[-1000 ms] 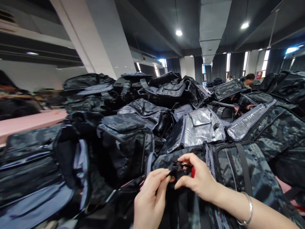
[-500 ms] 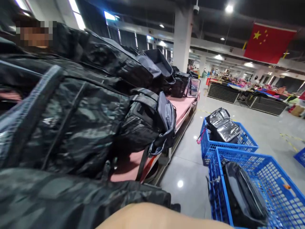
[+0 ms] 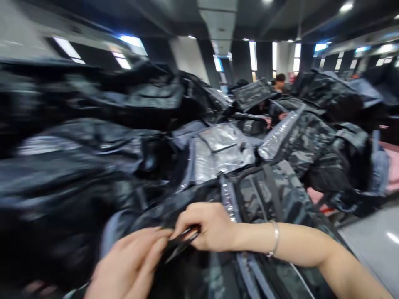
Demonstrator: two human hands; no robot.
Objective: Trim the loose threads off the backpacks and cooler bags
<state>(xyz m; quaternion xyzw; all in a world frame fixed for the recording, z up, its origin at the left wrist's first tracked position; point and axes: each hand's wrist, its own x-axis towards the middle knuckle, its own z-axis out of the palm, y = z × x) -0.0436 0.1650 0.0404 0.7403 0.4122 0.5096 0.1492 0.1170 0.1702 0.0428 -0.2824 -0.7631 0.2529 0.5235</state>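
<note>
Both my hands work at the top of a dark camouflage bag (image 3: 274,195) in front of me. My right hand (image 3: 207,226), a silver bangle on its wrist, is closed in a pinch on a thin dark piece at the bag's opening, a strap or zipper part (image 3: 181,245). My left hand (image 3: 131,265) is at the lower left, its fingers pressed together on the same dark piece. The picture is blurred by motion, so I cannot make out the piece exactly.
A large heap of dark camouflage bags (image 3: 93,141) covers the pink table (image 3: 392,166), some open with silver lining (image 3: 221,153) showing. A person's head (image 3: 279,81) shows behind the heap. Grey floor (image 3: 370,245) lies at the right.
Half a second ago my view had swung right to the aisle and blue crates; it is back on the bag heap. Both hands are again at the bag's opening, as one second ago.
</note>
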